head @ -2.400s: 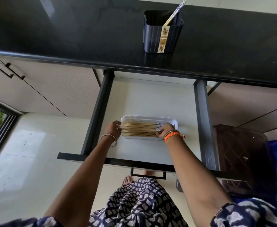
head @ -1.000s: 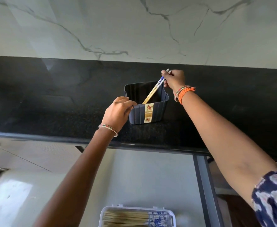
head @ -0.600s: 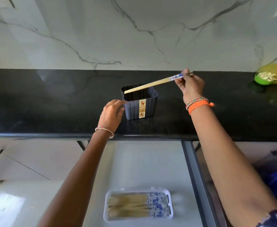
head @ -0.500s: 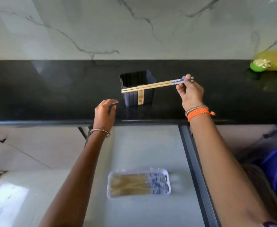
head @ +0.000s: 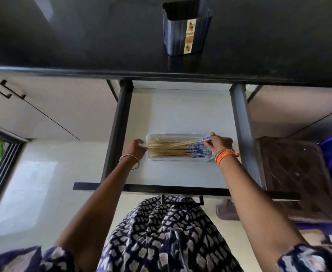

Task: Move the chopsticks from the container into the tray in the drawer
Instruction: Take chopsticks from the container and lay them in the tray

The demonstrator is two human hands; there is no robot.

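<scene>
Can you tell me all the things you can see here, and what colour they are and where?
container: one, dark blue with a tan label, on the counter
counter: one, black, at the top
drawer: one, pale inside with a dark frame, pulled open
tray: one, clear, in the drawer
chopsticks: many, tan with blue ends, in the tray
left hand: at the tray's left end
right hand: pinching chopstick ends at the tray's right end
</scene>
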